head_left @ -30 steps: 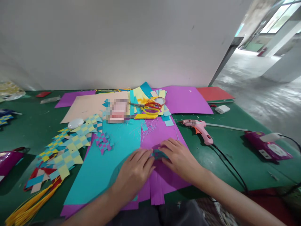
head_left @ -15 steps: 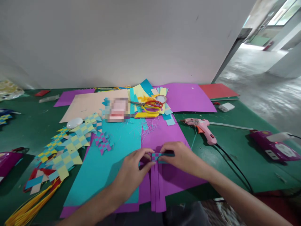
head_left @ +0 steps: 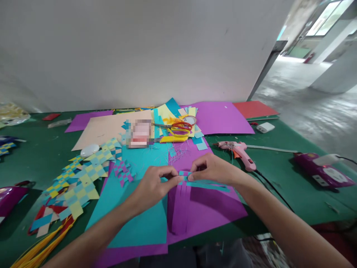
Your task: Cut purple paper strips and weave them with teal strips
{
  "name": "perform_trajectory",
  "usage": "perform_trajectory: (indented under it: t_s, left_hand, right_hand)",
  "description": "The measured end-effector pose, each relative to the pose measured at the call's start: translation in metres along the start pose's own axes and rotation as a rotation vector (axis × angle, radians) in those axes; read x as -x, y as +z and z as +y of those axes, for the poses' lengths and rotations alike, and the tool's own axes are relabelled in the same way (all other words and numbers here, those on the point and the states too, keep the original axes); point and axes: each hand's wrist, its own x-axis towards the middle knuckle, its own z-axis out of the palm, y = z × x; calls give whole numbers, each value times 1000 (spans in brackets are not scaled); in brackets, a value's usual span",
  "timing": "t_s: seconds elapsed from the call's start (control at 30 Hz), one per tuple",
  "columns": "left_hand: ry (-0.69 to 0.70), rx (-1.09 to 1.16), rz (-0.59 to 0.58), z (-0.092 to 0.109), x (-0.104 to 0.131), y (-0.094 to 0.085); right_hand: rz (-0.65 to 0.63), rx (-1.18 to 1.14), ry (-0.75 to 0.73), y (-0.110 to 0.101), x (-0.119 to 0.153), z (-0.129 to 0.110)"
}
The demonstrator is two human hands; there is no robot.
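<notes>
Between my two hands is a small weave of purple and teal paper strips (head_left: 184,174). My left hand (head_left: 154,186) pinches its left edge between thumb and fingers. My right hand (head_left: 216,169) pinches the right side, its thumb against the front. Loose purple strips (head_left: 180,212) hang down from the weave toward me. Teal strip ends (head_left: 212,185) stick out to the right beneath my right hand. Below lie a purple paper sheet (head_left: 220,204) and a teal paper sheet (head_left: 134,216). My fingers hide part of the weave.
Scissors (head_left: 182,126) and a yellow-handled cutter (head_left: 174,139) lie beyond my hands. On the right are a pink glue gun (head_left: 237,150) and a purple power strip (head_left: 320,169). Woven checkered pieces (head_left: 83,178), a purple-teal woven piece (head_left: 122,172) and yellow tassels (head_left: 46,245) lie left.
The weave and both hands have moved slightly up, away from me. The purple strips' lower ends have moved away from me too. More of the teal ends shows at right.
</notes>
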Motion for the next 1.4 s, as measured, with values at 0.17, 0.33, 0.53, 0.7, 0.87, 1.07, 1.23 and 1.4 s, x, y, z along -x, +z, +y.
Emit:
perform_trajectory:
  t_s: [0.17,0.33,0.53,0.7,0.87,1.07,1.23,1.4]
  left_hand:
    - [18,18,-21,-12,-3,3]
    - [41,75,46,-15,-3,8]
    - [53,73,95,-14,0,9]
    - [41,66,74,-13,2,8]
    - [82,11,105,-17,2,9]
    - [284,-156,119,-25,2,8]
    - [235,-173,102,-20,3,7]
    - [161,-142,42,-15,2,8]
  right_hand:
    - [-34,-49,10,2,-2,7]
    - [-36,-103,16,3,0,6]
    - [-58,-87,6,7,2,7]
    - [-76,-93,-18,8,2,7]
    - [-64,-85,-24,7,3,7]
    - [-121,-130,-23,4,2,9]
    - [-143,-119,-47,2,2,9]
    - [-109,-21,-134,6,2,8]
